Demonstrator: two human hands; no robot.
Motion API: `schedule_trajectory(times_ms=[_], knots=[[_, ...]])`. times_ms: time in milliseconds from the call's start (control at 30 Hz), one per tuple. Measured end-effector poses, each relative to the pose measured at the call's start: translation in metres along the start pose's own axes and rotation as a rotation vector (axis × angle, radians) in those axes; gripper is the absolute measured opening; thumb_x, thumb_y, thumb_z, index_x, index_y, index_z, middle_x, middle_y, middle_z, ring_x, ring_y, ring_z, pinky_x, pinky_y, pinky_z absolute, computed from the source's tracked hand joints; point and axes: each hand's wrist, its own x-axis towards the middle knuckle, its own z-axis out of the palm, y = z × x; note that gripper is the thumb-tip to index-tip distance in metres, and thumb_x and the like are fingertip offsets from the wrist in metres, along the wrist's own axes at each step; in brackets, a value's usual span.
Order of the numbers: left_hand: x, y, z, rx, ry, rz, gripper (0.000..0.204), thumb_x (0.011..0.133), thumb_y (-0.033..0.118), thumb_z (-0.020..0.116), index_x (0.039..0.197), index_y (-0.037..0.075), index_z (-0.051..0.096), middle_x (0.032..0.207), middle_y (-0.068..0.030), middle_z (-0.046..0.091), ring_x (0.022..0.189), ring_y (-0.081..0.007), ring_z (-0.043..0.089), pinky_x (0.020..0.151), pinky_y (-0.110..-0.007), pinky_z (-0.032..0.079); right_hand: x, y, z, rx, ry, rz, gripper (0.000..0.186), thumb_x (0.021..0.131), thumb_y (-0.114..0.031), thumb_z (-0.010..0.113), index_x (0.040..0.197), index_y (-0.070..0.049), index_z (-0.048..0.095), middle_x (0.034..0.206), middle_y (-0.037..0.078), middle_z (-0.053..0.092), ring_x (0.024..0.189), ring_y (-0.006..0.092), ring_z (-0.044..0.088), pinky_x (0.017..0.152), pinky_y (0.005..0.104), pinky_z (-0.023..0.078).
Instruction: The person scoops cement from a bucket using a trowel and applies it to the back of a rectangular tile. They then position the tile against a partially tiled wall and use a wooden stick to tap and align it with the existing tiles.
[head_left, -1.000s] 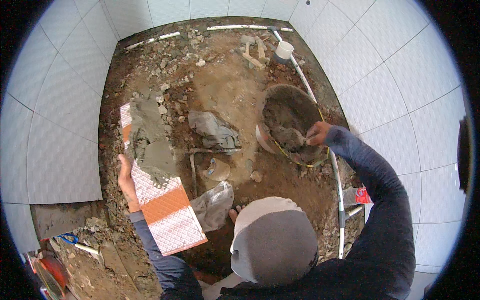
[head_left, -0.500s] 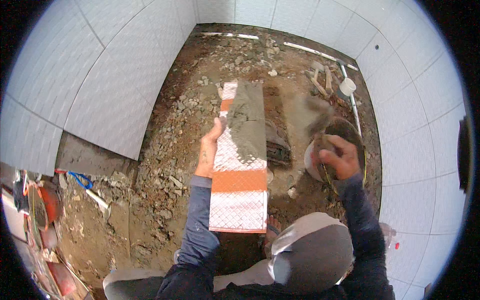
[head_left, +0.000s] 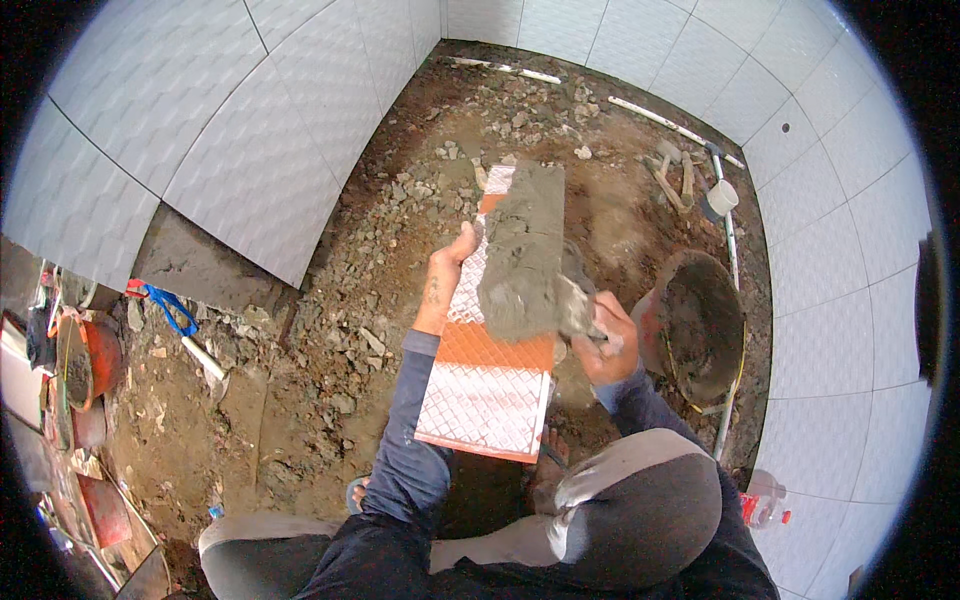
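Observation:
A long narrow tile (head_left: 485, 398), its back ribbed in white and orange, is held up in front of me. My left hand (head_left: 449, 277) grips its left edge, fingers passing underneath out of sight. Wet grey mortar (head_left: 528, 240) covers much of the far part of the tile. My right hand (head_left: 608, 338) is closed round a mortar-caked trowel (head_left: 575, 308), whose blade lies against the mortar at the tile's right side. The trowel's handle is mostly hidden in the fist. To the right of that hand stands a bucket (head_left: 655, 318) with grey mortar inside.
White tiled walls (head_left: 840, 260) rise at the left, back and right. Rubble (head_left: 400, 205) covers the dirt floor. White pipes (head_left: 670, 127) run along the back and right, near a white cup (head_left: 721, 198). A blue-strapped hammer-like tool (head_left: 200, 360) and an orange bucket (head_left: 95, 355) are at left.
My right hand has swung left from the bucket to the tile with the trowel. More mortar now lies on the tile, spread nearer me. The view has shifted slightly.

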Motion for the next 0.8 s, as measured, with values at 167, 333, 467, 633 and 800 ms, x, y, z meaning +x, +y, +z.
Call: schedule_trajectory(times_ms=[167,333,467,633,800], knots=[[-0.001,0.002,-0.001,-0.189,0.077,-0.101,0.05,0.104,0.034,0.053,0.13,-0.009,0.059,0.129,-0.0075,0.061,0.119,-0.0118,0.056,0.108,-0.029,0.04,-0.055,0.003,-0.047,-0.172,-0.041,-0.124,0.038,0.068,0.0,0.069,0.107,0.002,0.065,0.104,0.017,0.063,0.091,0.0352,0.062,0.082,0.0412,0.05],[-0.014,0.033,-0.014,-0.439,0.167,-0.233,0.046,0.101,0.038,0.057,0.126,0.0,0.062,0.116,-0.0085,0.067,0.102,-0.0168,0.065,0.092,-0.033,0.053,-0.112,0.018,-0.14,-0.769,0.24,-0.136,0.039,0.081,-0.019,0.077,0.114,-0.003,0.065,0.109,0.019,0.066,0.103,0.039,0.063,0.09,0.043,0.05],[-0.014,0.036,-0.033,-0.406,0.093,-0.17,0.058,0.104,0.045,0.046,0.134,-0.004,0.055,0.128,-0.0129,0.063,0.111,-0.0216,0.064,0.099,-0.037,0.052,-0.049,-0.01,-0.247,-0.984,-0.082,0.641,0.034,0.085,-0.024,0.07,0.114,-0.006,0.068,0.107,0.02,0.07,0.102,0.037,0.067,0.093,0.0439,0.053],[-0.003,0.014,-0.024,-0.339,0.093,-0.121,0.06,0.105,0.046,0.044,0.131,-0.007,0.057,0.127,-0.0126,0.063,0.109,-0.0173,0.063,0.095,-0.035,0.053,-0.023,0.035,-0.274,-1.439,-0.713,0.993,0.032,0.085,-0.031,0.068,0.104,-0.006,0.073,0.103,0.016,0.072,0.097,0.035,0.07,0.084,0.0462,0.057],[-0.005,0.015,-0.015,-0.234,0.092,-0.121,0.062,0.105,0.046,0.046,0.131,-0.009,0.056,0.128,-0.0127,0.062,0.111,-0.017,0.061,0.096,-0.034,0.051,-0.028,0.088,-0.225,-1.401,-0.945,0.827,0.026,0.088,-0.029,0.063,0.096,-0.007,0.075,0.1,0.015,0.073,0.094,0.0323,0.072,0.08,0.0448,0.059]])
